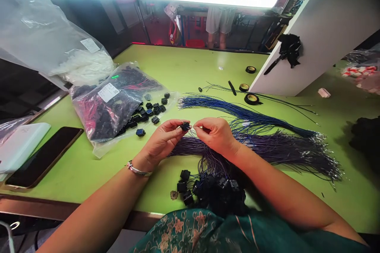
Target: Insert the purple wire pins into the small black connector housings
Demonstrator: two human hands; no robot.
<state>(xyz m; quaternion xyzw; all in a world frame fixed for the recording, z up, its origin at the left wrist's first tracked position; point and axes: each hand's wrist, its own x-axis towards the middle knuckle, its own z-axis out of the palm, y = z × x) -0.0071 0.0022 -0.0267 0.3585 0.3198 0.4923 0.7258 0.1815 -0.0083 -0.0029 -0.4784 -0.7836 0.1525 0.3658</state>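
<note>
Between the fingertips of my left hand [163, 140] is a small black connector housing [185, 126]. My right hand [216, 133] pinches a thin wire [192, 127] by its end, right beside the housing; whether the tip is inside it I cannot tell. Under both hands lies a bundle of dark purple wires [267, 150] with metal terminals at the ends. Behind it runs a bundle of blue wires [231, 108]. Close to my body sits a heap of black connectors with wires attached [219, 189].
A clear bag of black connectors [103, 112] lies open at left, several loose connectors [150, 111] spilling out. A phone [44, 158] and white box [26, 142] are far left. Black tape rolls [251, 99] stand near a white panel [308, 39]. Someone's legs [218, 23] show beyond the table.
</note>
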